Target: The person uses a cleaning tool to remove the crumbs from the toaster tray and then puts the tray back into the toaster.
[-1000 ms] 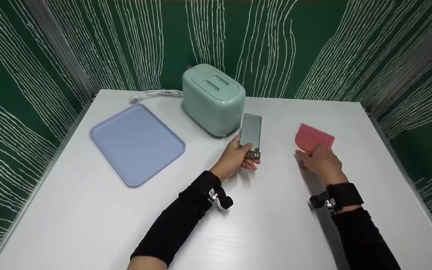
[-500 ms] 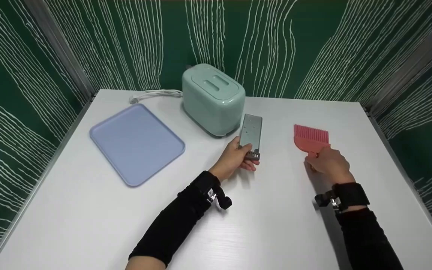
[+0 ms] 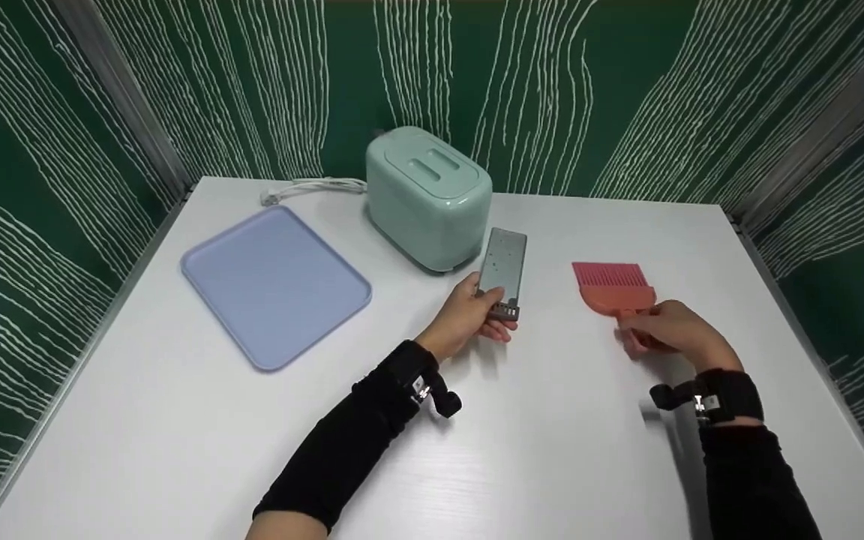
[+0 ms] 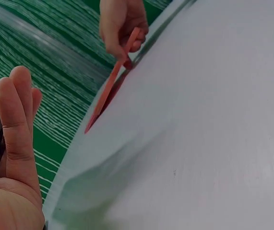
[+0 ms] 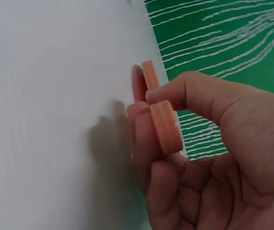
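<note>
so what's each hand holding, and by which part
The left hand holds the grey crumb tray by its slotted near end; the right hand pinches the red brush by its handle.

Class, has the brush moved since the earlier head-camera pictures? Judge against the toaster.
Yes. The brush now has its bristles further left, closer to the toaster.
</note>
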Tool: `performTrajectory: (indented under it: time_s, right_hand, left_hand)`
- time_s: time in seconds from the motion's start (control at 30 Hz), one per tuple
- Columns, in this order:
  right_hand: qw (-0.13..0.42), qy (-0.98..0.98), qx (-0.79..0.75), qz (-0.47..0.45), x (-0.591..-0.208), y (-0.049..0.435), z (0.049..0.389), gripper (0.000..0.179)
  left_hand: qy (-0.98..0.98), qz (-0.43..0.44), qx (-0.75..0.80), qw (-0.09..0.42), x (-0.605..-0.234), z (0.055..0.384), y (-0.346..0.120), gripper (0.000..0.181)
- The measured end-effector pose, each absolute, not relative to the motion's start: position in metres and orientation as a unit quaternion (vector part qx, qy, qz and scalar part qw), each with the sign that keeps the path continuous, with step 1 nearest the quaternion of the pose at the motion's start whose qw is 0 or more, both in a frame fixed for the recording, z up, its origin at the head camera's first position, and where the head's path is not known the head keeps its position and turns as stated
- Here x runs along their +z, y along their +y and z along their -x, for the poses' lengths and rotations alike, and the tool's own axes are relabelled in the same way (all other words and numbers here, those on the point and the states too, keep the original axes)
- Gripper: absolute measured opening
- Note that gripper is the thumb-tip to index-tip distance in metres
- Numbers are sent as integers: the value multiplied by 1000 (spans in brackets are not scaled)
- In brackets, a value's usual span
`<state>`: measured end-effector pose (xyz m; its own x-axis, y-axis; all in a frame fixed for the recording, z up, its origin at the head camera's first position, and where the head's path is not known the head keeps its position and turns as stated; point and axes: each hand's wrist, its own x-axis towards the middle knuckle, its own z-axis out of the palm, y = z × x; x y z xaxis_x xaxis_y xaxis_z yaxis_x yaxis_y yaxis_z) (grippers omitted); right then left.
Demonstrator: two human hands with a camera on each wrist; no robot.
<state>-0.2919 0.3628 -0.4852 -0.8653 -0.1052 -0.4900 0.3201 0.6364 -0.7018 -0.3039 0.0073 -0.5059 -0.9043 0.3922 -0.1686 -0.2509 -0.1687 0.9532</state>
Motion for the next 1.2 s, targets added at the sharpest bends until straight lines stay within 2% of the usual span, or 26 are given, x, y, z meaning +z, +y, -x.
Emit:
performTrajectory:
  time_s: [0.33, 0.43, 0.5, 0.77, 1.0, 1.1, 1.2]
  right_hand:
    - [280, 825, -491, -27, -488, 374, 285, 30]
    - [274, 814, -512, -12, -489, 374, 285, 19]
    - [262, 814, -518, -10, -491, 374, 285, 18]
    - [215, 851, -474, -69, -494, 374, 286, 44]
    - [106, 890, -433, -93, -492, 367, 289, 61]
    - [83, 891, -436, -92, -488, 363, 289, 65]
    - [81, 886, -447, -97, -482, 357, 289, 61]
  left_hand:
    - [612, -68, 756, 221, -505, 305, -2, 27]
    - [609, -68, 758, 224, -504, 304, -3, 26]
    - [608, -69, 758, 226, -504, 304, -4, 26]
    - [610, -75, 755, 228, -499, 301, -11, 30]
    - [605, -68, 760, 229, -495, 301, -22, 34]
    - [601, -64, 762, 232, -493, 301, -26, 36]
    - [603, -61, 760, 234, -491, 301, -30, 37]
